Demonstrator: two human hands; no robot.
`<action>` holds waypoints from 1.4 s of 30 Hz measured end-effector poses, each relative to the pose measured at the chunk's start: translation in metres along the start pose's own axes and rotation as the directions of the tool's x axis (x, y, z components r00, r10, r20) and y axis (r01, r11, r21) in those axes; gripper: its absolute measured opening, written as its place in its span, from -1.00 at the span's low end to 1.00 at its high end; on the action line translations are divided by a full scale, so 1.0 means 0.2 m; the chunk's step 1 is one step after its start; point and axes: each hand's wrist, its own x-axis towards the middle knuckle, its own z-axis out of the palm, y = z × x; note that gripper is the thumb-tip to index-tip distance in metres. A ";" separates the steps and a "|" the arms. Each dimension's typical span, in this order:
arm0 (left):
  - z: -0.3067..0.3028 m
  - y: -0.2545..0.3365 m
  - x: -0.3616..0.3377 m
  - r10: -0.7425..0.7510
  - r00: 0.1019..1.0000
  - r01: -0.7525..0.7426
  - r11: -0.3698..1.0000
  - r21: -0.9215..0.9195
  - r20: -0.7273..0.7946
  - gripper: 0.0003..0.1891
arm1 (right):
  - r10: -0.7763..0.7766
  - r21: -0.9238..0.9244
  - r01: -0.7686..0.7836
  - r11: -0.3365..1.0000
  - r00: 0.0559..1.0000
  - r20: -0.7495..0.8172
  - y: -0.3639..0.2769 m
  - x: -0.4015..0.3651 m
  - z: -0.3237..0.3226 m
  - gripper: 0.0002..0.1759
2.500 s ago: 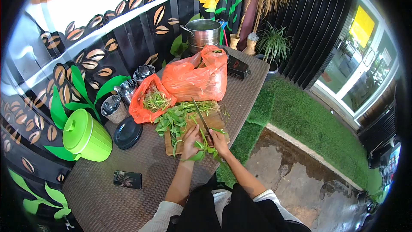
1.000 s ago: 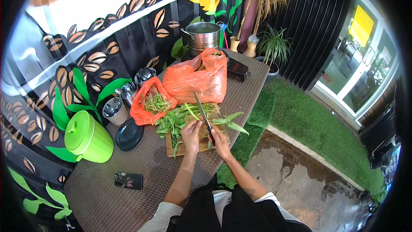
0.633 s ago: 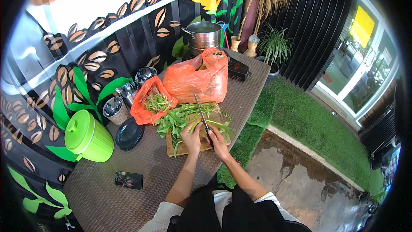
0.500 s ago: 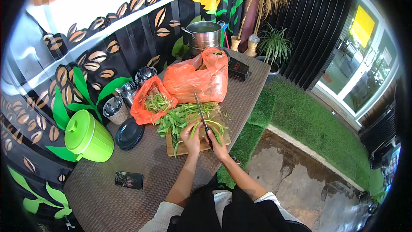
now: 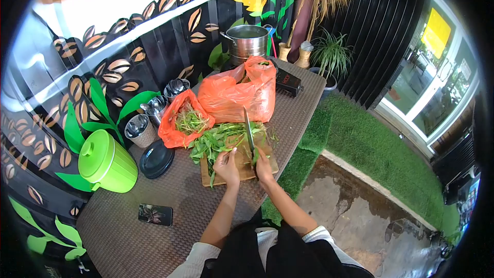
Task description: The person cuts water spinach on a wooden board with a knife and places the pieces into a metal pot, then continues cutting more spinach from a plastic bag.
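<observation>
- Right hand (image 5: 264, 160): closed around the handle of the knife (image 5: 249, 133). The blade points away from the person and lies over the greens (image 5: 218, 140).
- Left hand (image 5: 226, 163): resting on the cutting board (image 5: 242, 171) just left of the knife, fingers curled toward the stems. Can't tell whether it pinches the greens or only presses on them.
- Cutting board: wooden, at the table (image 5: 170, 195) edge nearest the person, about midway along it.
- Greens: a loose pile across the far half of the board, spilling off its left side onto the table.
- Small orange bag (image 5: 172, 128): open with green trimmings inside, just beyond the board's left corner.
- Big orange bag (image 5: 234, 95): full, touching the greens on the board's far side.
- Steel pot (image 5: 248, 41) and a black box (image 5: 287, 82): at the table's far end.
- Wall edge: three steel cups (image 5: 136, 128), a black plate (image 5: 156, 158) and a green bin (image 5: 105, 162).
- Phone (image 5: 154, 214): flat near the near-left corner, well apart from both hands.
</observation>
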 end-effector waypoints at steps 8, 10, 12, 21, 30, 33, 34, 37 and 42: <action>-0.06 -0.07 0.07 -0.004 0.985 -0.010 0.997 -0.078 -0.174 -0.87 | 0.456 0.311 -0.568 0.762 0.812 0.364 0.08 0.02 -0.13 -0.72; -0.09 -0.08 0.09 0.071 0.986 -0.060 0.995 0.077 -0.148 -0.86 | 0.481 0.325 -0.611 0.722 0.780 0.399 0.07 0.01 -0.14 -0.66; -0.10 -0.09 0.11 0.038 0.990 -0.030 0.998 0.056 -0.136 -0.85 | 0.429 0.292 -0.510 0.809 0.852 0.301 0.04 -0.02 -0.13 -0.64; 0.00 0.00 0.10 -0.080 0.991 0.063 0.985 -0.161 -0.103 -0.81 | -0.205 -0.077 0.230 0.970 0.947 0.247 -0.08 -0.12 -0.07 -0.61; 0.07 0.07 0.00 -0.213 0.977 0.200 0.933 -0.299 -0.012 -0.71 | -0.196 -0.037 0.216 0.976 0.936 0.293 -0.07 -0.11 -0.06 -0.51; 0.09 0.09 -0.01 -0.260 0.966 0.248 0.916 -0.316 0.003 -0.67 | -0.213 0.006 0.224 0.975 0.917 0.338 -0.05 -0.09 -0.07 -0.49; 0.09 0.09 -0.01 -0.284 0.959 0.273 0.908 -0.317 0.013 -0.65 | -0.217 0.006 0.228 0.974 0.916 0.337 -0.05 -0.09 -0.07 -0.49; 0.09 0.08 -0.03 -0.278 0.959 0.278 0.910 -0.309 0.045 -0.62 | -0.245 0.034 0.249 0.968 0.905 0.349 -0.04 -0.09 -0.06 -0.50; 0.09 0.09 -0.03 -0.228 0.971 0.240 0.925 -0.293 0.075 -0.59 | -0.275 0.013 0.286 0.958 0.910 0.311 0.00 -0.07 -0.04 -0.51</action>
